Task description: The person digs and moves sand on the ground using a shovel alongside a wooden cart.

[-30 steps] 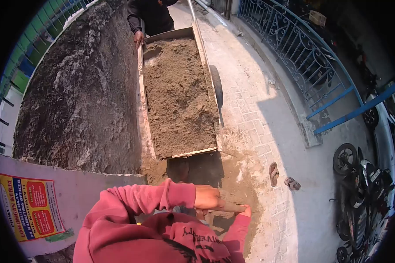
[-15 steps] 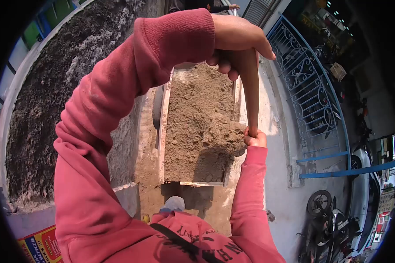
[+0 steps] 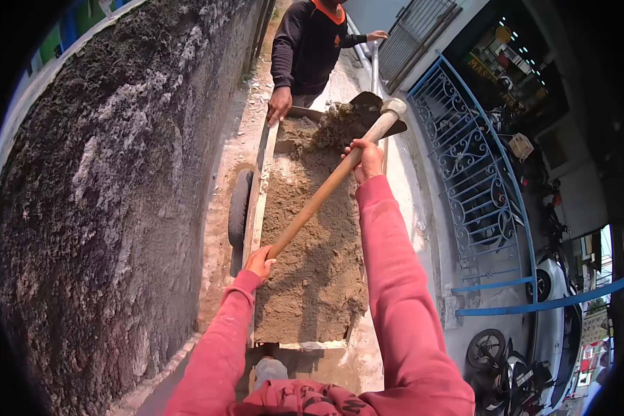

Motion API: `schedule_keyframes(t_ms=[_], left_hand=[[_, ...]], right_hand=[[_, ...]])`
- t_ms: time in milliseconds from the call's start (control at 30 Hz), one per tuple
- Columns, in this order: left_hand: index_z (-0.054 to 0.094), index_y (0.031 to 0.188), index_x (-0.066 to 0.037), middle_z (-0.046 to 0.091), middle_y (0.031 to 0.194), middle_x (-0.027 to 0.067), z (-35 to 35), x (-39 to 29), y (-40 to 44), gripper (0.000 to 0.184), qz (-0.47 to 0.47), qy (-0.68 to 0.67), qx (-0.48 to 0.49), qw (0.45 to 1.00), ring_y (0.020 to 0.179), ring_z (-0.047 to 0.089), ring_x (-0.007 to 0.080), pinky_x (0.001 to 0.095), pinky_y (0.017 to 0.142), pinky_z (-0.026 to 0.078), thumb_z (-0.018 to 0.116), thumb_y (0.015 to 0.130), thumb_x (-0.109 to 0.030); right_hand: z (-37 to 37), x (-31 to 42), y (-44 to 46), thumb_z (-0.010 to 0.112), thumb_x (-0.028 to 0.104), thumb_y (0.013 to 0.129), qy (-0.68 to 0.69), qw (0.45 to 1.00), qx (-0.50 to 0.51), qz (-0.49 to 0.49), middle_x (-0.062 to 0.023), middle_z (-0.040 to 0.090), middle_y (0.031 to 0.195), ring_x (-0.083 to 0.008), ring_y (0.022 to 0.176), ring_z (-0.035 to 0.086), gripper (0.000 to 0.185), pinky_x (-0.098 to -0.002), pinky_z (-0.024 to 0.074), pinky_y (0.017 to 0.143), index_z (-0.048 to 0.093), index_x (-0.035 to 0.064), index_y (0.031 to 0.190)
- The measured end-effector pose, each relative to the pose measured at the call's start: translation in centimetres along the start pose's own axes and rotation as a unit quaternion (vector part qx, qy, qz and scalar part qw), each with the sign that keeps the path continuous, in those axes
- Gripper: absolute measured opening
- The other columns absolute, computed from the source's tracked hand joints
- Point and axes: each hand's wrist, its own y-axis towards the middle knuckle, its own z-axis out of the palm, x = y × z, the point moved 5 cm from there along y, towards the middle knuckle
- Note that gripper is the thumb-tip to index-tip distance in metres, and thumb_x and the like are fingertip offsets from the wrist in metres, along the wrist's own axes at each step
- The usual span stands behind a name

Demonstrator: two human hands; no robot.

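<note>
Well, I grip the hoe (image 3: 317,200) with left hand (image 3: 259,263) and right hand (image 3: 365,161) above the cart (image 3: 315,345); a level blade (image 3: 366,101) best retains soil (image 3: 335,132).

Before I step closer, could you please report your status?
Left hand and right hand gripping hoe; blade at cart's far end; co-worker's hand on cart's edge, nearby.

I see the left arm (image 3: 218,347), sleeved in pinkish-red cloth, extended forward, its bare left hand (image 3: 259,264) gripping with curled fingers. The right arm (image 3: 405,298), likewise sleeved, stretches farther out, nearly straight, its bare right hand (image 3: 367,162) clenched too, well ahead of the left.
</note>
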Motion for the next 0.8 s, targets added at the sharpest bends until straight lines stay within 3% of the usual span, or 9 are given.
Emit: schedule_keyframes(t_ms=[100, 233, 300, 400, 500, 567, 667, 700, 800], left_hand=[[0.052, 0.127, -0.004, 0.058, 0.118, 0.0188, 5.1, -1.7, -4.0, 0.042, -0.003, -0.018, -0.035, 0.999, 0.11, 0.055, 0.0386, 0.0434, 0.097, 0.043, 0.06, 0.085, -0.005], [0.052, 0.127, -0.004, 0.058, 0.119, 0.0176, 8.4, -2.4, -11.3, 0.046, 0.024, -0.038, 0.003, 0.999, 0.114, 0.052, 0.0378, 0.043, 0.1, 0.041, 0.059, 0.082, -0.001], [0.052, 0.126, -0.003, 0.058, 0.119, 0.0177, 8.5, -3.4, -15.6, 0.046, -0.025, -0.05, 0.053, 0.997, 0.115, 0.052, 0.037, 0.0427, 0.101, 0.04, 0.06, 0.08, -0.002], [0.054, 0.125, -0.005, 0.057, 0.12, 0.0164, 10.0, -1.2, -22.4, 0.044, -0.023, -0.022, 0.071, 0.997, 0.115, 0.052, 0.0367, 0.043, 0.1, 0.041, 0.062, 0.082, -0.008], [0.057, 0.122, -0.007, 0.061, 0.112, 0.0157, 10.2, -1.0, -28.5, 0.043, -0.082, 0.047, 0.157, 0.983, 0.109, 0.056, 0.0366, 0.0428, 0.094, 0.045, 0.068, 0.081, -0.015], [0.062, 0.113, -0.007, 0.066, 0.1, 0.0155, 10.8, -1.8, -32.0, 0.038, -0.133, 0.015, 0.281, 0.95, 0.098, 0.062, 0.0368, 0.0433, 0.085, 0.049, 0.072, 0.079, -0.02], [0.066, 0.105, -0.006, 0.068, 0.089, 0.0169, 13.1, 2.3, -38.5, 0.033, -0.199, 0.008, 0.221, 0.955, 0.087, 0.065, 0.0381, 0.0436, 0.077, 0.051, 0.074, 0.076, -0.02], [0.067, 0.103, -0.007, 0.069, 0.087, 0.0167, 13.0, 2.5, -39.7, 0.03, -0.166, 0.005, 0.162, 0.973, 0.082, 0.067, 0.034, 0.0411, 0.075, 0.051, 0.074, 0.076, -0.019], [0.068, 0.099, -0.006, 0.07, 0.084, 0.0153, 12.8, 0.5, -42.2, 0.031, -0.235, -0.008, 0.132, 0.963, 0.078, 0.067, 0.022, 0.0366, 0.071, 0.051, 0.077, 0.073, -0.021]], right_hand=[[-1.5, 2.0, -4.9, 0.061, 0.008, 0.085, -0.03, 0.998, 0.028, -0.044, -0.0086, 0.057, 0.075, -0.0195, 0.065, 0.061, 0.013, -0.0367, 0.055, 0.058, 0.052, 0.0012, 0.089], [-4.6, 3.8, -14.0, 0.063, 0.014, 0.089, -0.043, 0.997, -0.011, -0.059, -0.0068, 0.057, 0.075, -0.0186, 0.065, 0.06, 0.016, -0.0361, 0.0552, 0.058, 0.05, 0.0036, 0.091], [-7.5, 3.3, -18.1, 0.062, 0.018, 0.091, -0.024, 0.999, -0.027, -0.027, -0.0061, 0.057, 0.076, -0.0191, 0.067, 0.061, 0.017, -0.0379, 0.0561, 0.06, 0.051, 0.0055, 0.092], [-12.0, 1.4, -24.1, 0.066, 0.023, 0.089, 0.01, 0.991, -0.129, 0.018, -0.0061, 0.055, 0.068, -0.0184, 0.056, 0.057, 0.022, -0.037, 0.0524, 0.053, 0.05, 0.0082, 0.088], [-17.3, -2.3, -29.1, 0.065, 0.034, 0.089, 0.009, 0.976, -0.211, 0.059, -0.0054, 0.052, 0.062, -0.0182, 0.049, 0.054, 0.03, -0.0355, 0.0492, 0.046, 0.048, 0.0098, 0.087], [-19.9, -4.7, -32.3, 0.063, 0.047, 0.089, 0.024, 0.962, -0.254, 0.097, -0.0049, 0.05, 0.059, -0.0182, 0.046, 0.052, 0.04, -0.0351, 0.0473, 0.043, 0.047, 0.0103, 0.085], [-24.0, -7.6, -36.7, 0.064, 0.046, 0.088, 0.058, 0.944, -0.295, 0.136, -0.0049, 0.047, 0.06, -0.0176, 0.045, 0.049, 0.042, -0.0331, 0.0436, 0.041, 0.044, 0.0093, 0.09], [-25.3, -7.9, -37.8, 0.065, 0.045, 0.088, 0.076, 0.938, -0.306, 0.141, -0.0049, 0.047, 0.06, -0.0178, 0.045, 0.049, 0.042, -0.0332, 0.0434, 0.041, 0.044, 0.009, 0.09], [-29.8, -7.8, -40.4, 0.068, 0.041, 0.086, 0.114, 0.929, -0.313, 0.161, -0.0044, 0.044, 0.059, -0.0184, 0.045, 0.048, 0.041, -0.0349, 0.0427, 0.042, 0.043, 0.0086, 0.088]])
